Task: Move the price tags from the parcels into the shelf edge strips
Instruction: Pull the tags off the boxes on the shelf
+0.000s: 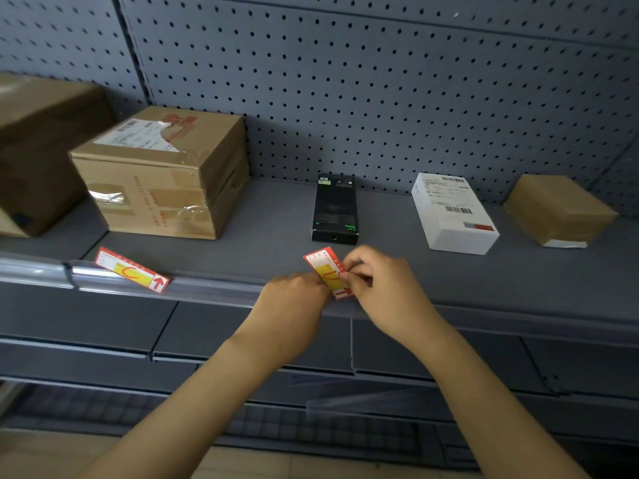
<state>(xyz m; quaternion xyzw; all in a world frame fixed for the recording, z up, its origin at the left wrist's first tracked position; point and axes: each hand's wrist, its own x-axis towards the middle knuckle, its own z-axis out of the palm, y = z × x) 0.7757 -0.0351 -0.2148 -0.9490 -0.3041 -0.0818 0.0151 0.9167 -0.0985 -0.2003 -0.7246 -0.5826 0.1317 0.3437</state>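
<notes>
Nearest to us, both forearms reach up from six o'clock and meet at the front lip of the grey shelf (276, 223). Our left hand (292, 307) has its fingers curled in against the left edge of a price tag (327, 271), and our right hand (378, 283) pinches the tag's right edge between thumb and bent fingers (349, 276), so both hold the same card. The tag is a narrow red-bordered slip with a white printed panel at its far end, a yellow panel with a red handwritten mark in the middle, and a white panel with a red arrow at its near end; it stands tilted, its near end down at the clear shelf edge strip (214, 283), though we cannot tell whether it is seated in the channel. At about nine o'clock from the hands, a second price tag (133, 270) of the same design lies slanted along the strip. Farther back on the shelf, a black box (334, 209) sits at twelve o'clock from the hands, a white parcel (453, 212) with barcodes at one o'clock, and a small brown parcel (558, 209) at two o'clock. A taped cardboard parcel (162, 171) stands at ten o'clock, with a larger brown carton (41, 146) beside it at the left edge. Behind everything rises the grey pegboard (380, 81).
</notes>
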